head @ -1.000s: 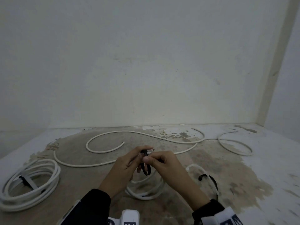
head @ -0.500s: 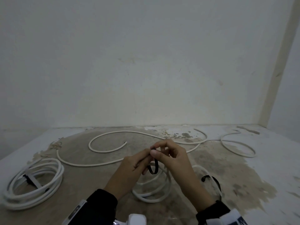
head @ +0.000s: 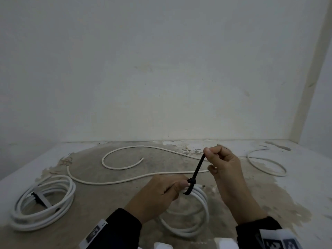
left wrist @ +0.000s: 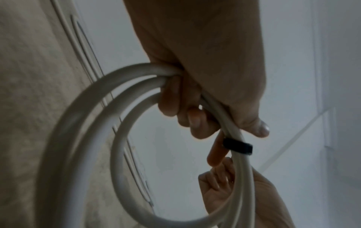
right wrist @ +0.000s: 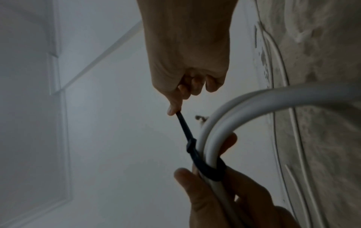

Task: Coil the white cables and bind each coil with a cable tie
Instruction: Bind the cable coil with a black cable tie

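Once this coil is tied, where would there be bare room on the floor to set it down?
Bare floor lies between the tied coil at left and the left hand, and at far right beyond the small cable loop. The middle is crowded by the loose cable snaking across.

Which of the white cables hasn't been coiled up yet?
The long loose cable snaking across the floor at the back. The coil on the left lies already tied, and the coil in the left hand is getting its black tie.

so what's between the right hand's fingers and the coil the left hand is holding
Only the taut tail of the black plastic cable tie spans from the right hand to the white cable coil gripped by the left hand; the right wrist view shows it best.
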